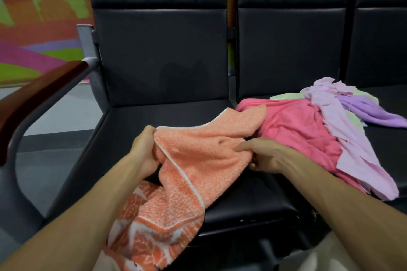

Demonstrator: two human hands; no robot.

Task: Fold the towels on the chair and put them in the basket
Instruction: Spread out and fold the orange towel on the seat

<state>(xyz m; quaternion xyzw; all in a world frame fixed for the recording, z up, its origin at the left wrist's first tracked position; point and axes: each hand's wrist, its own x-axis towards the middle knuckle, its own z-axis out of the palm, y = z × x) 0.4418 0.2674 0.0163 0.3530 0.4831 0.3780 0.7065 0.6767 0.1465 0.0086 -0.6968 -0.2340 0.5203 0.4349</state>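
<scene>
Head view, left hand [143, 149] and right hand [269, 156] each in closed grip on orange towel [193, 174], pink towel [293, 125] touching it

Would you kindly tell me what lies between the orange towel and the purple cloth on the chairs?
In the head view, between the orange towel and the purple cloth lie the pink towel and a pale lilac cloth draped over it.
</scene>
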